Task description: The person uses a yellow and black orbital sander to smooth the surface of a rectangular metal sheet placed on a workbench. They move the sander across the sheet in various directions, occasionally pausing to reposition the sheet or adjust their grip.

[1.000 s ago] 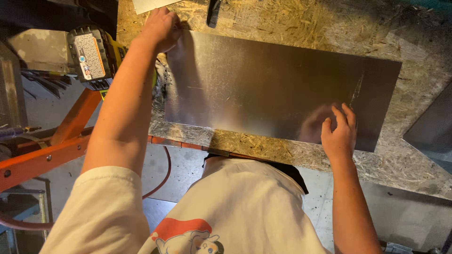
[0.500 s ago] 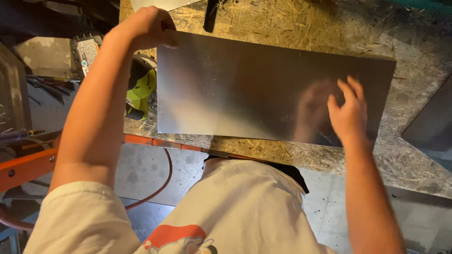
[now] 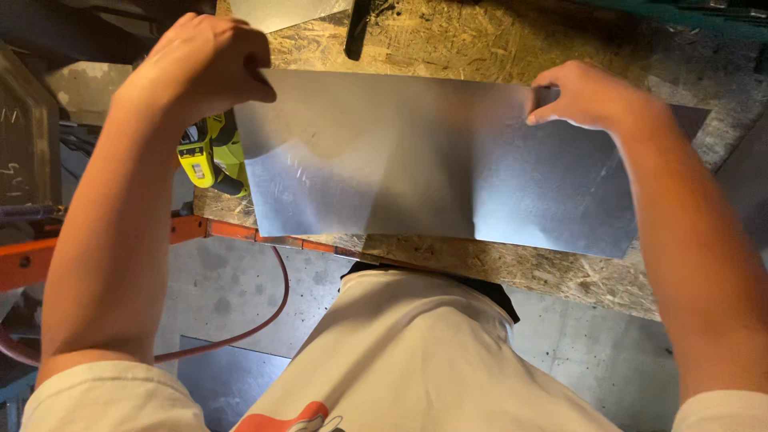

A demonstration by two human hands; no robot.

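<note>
Now your left hand (image 3: pixel 200 68) is closed on the far left corner of the galvanized metal sheet (image 3: pixel 432 160), with the fingers curled over its edge. Your right hand (image 3: pixel 588 96) pinches the far edge of the same sheet, more to the right, with thumb and fingers shut on the metal. The sheet is long and rectangular, grey and shiny, and it lies across the near part of the chipboard worktop (image 3: pixel 512 36), its long side running along the near edge. The near edge of the sheet sits just inside the near edge of the worktop. If the far edge is lifted from the board or lies flat, I cannot tell.

At the left edge of the worktop, just beside the sheet's left end, a yellow-green power tool (image 3: pixel 210 156) is partly hidden under your left forearm. At the far edge a dark tool handle (image 3: pixel 357 28) lies on the board, near a second piece of sheet metal (image 3: pixel 288 12). Below the worktop an orange frame bar (image 3: pixel 96 248) and a red hose (image 3: pixel 240 328) are visible over the concrete floor (image 3: pixel 224 280).
</note>
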